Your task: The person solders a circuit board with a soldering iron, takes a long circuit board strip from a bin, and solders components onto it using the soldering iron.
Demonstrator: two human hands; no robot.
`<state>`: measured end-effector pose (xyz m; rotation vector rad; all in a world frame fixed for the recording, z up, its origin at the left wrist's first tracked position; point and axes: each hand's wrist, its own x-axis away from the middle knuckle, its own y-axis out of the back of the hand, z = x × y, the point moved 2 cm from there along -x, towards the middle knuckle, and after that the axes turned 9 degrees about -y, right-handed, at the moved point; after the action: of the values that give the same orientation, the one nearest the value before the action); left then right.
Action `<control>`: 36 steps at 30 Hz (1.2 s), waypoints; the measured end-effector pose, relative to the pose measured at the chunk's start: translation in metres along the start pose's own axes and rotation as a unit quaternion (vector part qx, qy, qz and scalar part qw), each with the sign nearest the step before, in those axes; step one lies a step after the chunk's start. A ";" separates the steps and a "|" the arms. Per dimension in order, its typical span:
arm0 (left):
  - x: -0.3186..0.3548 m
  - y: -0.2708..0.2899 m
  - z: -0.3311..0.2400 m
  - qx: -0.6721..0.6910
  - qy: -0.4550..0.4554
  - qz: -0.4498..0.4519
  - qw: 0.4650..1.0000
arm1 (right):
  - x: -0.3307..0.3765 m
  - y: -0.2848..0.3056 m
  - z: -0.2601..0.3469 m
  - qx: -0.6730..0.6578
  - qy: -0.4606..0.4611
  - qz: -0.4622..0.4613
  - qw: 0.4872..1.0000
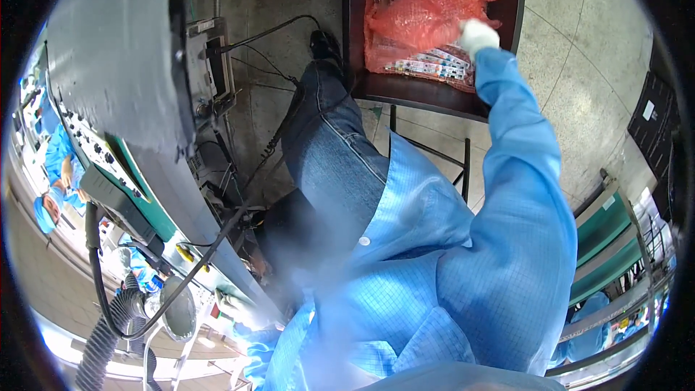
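Observation:
My right hand, in a white glove with a blue coat sleeve, reaches far out to a red plastic bag lying in a dark brown tray. It rests at the bag's open edge, just above a row of small flat colourful packs. Its fingers curl away from view, so any hold is hidden. My left hand, also white-gloved, is blurred at the edge of the green-topped bench low on the left. Nothing shows in its grasp.
A grey machine housing and a control panel fill the left. Black cables run over the concrete floor. A corrugated hose hangs at the lower left. A person in blue works far left. My jeans leg stretches toward the tray.

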<state>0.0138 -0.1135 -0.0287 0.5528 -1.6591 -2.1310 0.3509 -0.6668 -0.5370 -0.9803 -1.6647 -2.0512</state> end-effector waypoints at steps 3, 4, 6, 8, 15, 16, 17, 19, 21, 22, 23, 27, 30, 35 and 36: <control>0.011 -0.003 0.017 -0.109 -0.074 0.008 0.991 | -0.068 0.057 -0.016 -0.340 0.010 -0.163 0.926; 0.013 -0.001 0.016 -0.115 -0.072 0.009 0.991 | -0.085 0.076 -0.022 -0.342 0.014 -0.162 0.926; 0.017 0.003 0.017 -0.129 -0.069 0.013 0.989 | -0.120 0.101 -0.053 -0.631 -0.112 -0.094 0.762; 0.000 -0.017 0.022 -0.107 -0.094 0.032 0.989 | -0.163 0.118 -0.140 -0.893 -0.177 -0.145 0.387; 0.014 0.004 0.015 -0.168 -0.084 0.053 0.981 | -0.102 0.134 -0.058 -0.649 -0.069 -0.382 0.655; 0.015 0.007 0.015 -0.174 -0.084 0.058 0.980 | -0.081 0.125 -0.032 -0.655 -0.021 -0.357 0.666; 0.013 0.008 0.015 -0.176 -0.087 0.063 0.978 | -0.071 0.109 -0.028 -0.653 -0.023 -0.359 0.666; 0.006 0.006 0.011 -0.182 -0.095 0.073 0.976 | -0.060 0.071 -0.018 -0.437 -0.021 -0.358 0.825; 0.002 0.006 0.009 -0.192 -0.102 0.083 0.973 | -0.053 0.035 -0.008 -0.191 -0.018 -0.326 0.926; 0.002 0.008 0.008 -0.199 -0.103 0.088 0.971 | -0.048 0.026 -0.001 -0.062 -0.013 -0.298 0.952; 0.005 0.010 0.008 -0.206 -0.104 0.094 0.969 | -0.042 0.039 0.007 -0.027 -0.014 -0.299 0.954; 0.002 0.014 0.003 -0.225 -0.116 0.114 0.961 | -0.061 0.084 -0.005 -0.179 0.089 -0.329 0.923; -0.002 0.015 -0.002 -0.239 -0.122 0.126 0.955 | -0.083 0.131 -0.015 -0.191 0.042 -0.242 0.950; -0.009 0.017 -0.009 -0.263 -0.129 0.145 0.945 | -0.096 0.154 0.001 0.037 -0.097 -0.077 0.992; -0.014 0.014 -0.010 -0.264 -0.137 0.150 0.943 | -0.112 0.128 -0.017 0.002 -0.071 -0.116 0.991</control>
<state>0.0317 -0.1174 -0.0163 -0.1552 -1.1151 -2.3483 0.5061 -0.7365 -0.5212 -0.9928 -1.9367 -2.1667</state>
